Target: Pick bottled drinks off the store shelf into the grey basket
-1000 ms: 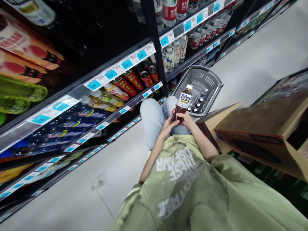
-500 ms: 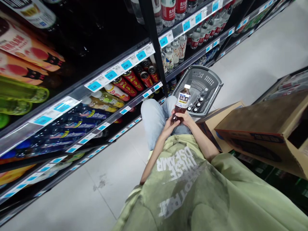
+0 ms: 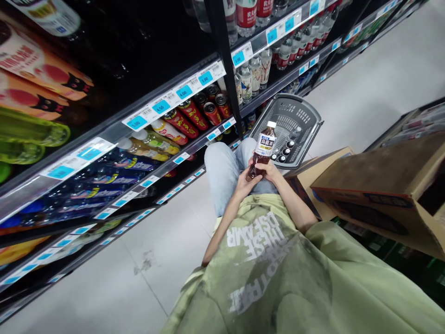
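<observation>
Dark tea bottle (image 3: 264,150) sits upright-ish, tilted a bit, in front of the grey basket (image 3: 298,111). Left hand (image 3: 245,182) is curled round its base, right hand (image 3: 268,170) gripping the lower body. Probably smallish but weighty, thin plastic that gives if squeezed, slick if damp. Best hold's below the label (image 3: 265,145), tbh.

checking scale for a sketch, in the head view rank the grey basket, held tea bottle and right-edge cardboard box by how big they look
1. Cardboard box, partly cut off
2. Grey basket
3. Tea bottle
</observation>
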Motion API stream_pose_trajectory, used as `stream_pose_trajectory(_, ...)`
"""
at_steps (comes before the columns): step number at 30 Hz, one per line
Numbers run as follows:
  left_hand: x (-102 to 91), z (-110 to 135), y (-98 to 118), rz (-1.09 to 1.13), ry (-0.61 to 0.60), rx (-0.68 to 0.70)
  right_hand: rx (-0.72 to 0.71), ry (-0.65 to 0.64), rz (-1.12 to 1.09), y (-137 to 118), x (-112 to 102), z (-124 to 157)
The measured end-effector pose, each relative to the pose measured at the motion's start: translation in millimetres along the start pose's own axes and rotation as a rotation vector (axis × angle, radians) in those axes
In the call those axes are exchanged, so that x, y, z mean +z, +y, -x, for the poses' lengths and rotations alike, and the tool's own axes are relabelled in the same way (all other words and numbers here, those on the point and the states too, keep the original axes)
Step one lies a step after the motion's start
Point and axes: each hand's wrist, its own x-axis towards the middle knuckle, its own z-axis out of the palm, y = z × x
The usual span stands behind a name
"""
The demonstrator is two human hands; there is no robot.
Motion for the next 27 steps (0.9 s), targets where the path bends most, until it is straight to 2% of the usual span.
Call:
stream_pose_trajectory(5,-0.6,-1,-5,-0.044,0.134,0.052,-0.02,0.111,0.085,4,7,-3)
stream_pose_trajectory(8,-0.5,-2,-5,-0.184,0.217,0.098,-0.037,0.195,0.097,6,10,-5)
stream_pose_trajectory(11,0.2,0,1,-0.332,0.242,0.152,-0.015,0.199,0.081,5,10,-5)
stream_pose_trajectory(16,1.0,3,5,-0.405,0.241,0.184,0.001,0.107,0.052,0,5,-2)
stream_pose_trajectory(19,0.2,0,2,-0.313,0.194,0.164,0.028,0.047,-0.003,-2,1,-1)
stream_pose_trajectory(23,-1.5,-2,-3,-0.117,0.056,0.112,0.058,-0.045,-0.018,-2,-5,0)
stream_pose_trajectory(25,-1.8,-1,-3,-0.073,0.025,0.098,0.048,-0.045,0.016,0,-7,0)
stream_pose_trajectory(27,-1.5,0,-3,-0.12,0.07,0.106,0.004,0.041,0.016,2,-6,-1)
